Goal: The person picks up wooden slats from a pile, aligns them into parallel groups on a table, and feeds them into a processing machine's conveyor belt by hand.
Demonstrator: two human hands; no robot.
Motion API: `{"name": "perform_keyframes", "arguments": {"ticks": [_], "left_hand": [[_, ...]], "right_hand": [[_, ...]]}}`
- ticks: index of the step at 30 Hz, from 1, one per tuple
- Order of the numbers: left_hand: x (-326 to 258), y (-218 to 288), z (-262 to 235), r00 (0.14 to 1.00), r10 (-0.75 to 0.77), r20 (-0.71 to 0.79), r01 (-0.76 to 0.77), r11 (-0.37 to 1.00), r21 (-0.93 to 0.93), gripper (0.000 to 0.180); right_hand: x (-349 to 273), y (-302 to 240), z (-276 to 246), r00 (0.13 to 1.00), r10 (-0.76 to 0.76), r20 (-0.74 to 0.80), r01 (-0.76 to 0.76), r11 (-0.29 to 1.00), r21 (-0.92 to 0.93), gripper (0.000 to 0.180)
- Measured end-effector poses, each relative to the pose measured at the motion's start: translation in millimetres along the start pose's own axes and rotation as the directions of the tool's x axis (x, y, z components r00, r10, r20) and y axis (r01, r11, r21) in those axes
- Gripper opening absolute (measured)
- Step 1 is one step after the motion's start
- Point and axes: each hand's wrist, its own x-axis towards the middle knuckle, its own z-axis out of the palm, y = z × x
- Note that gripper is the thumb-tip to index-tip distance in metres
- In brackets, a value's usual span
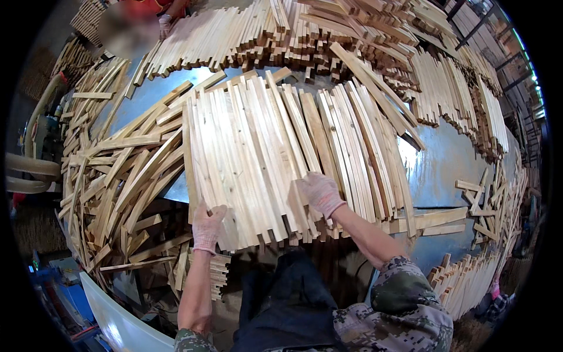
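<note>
A row of pale wooden strips lies side by side in front of me, their near ends uneven and sticking out toward my body. At its near left corner, my left hand in a light knitted glove grips the edge strip, with the thumb over the top. My right hand, gloved alike, is curled onto strips right of the middle; its fingertips are partly hidden. Beyond that hand, more strips continue the row to the right, with a few narrow gaps and some darker pieces among them.
Loose strips lie in a tangled heap on the left. Long stacks of strips line the far side, where a co-worker's gloved hand touches them. Bare metal tabletop shows at right, near scattered offcuts. A blue machine stands lower left.
</note>
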Motion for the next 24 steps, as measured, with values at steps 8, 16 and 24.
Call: {"name": "perform_keyframes", "arguments": {"ticks": [8,16,24], "left_hand": [[5,-6,-6,0.995,-0.009,-0.1,0.045,0.933,0.356,0.068],[13,-55,7,0.994,0.061,-0.087,-0.071,0.991,-0.117,0.058],[22,-79,7,0.995,-0.066,-0.076,0.044,0.965,-0.257,0.077]], "right_hand": [[-3,-11,10,0.987,0.16,0.028,-0.162,0.965,0.206,0.056],[-8,6,11,0.978,0.153,-0.144,-0.125,0.974,0.189,0.059],[26,23,5,0.88,0.383,-0.281,-0.34,0.921,0.189,0.057]]}}
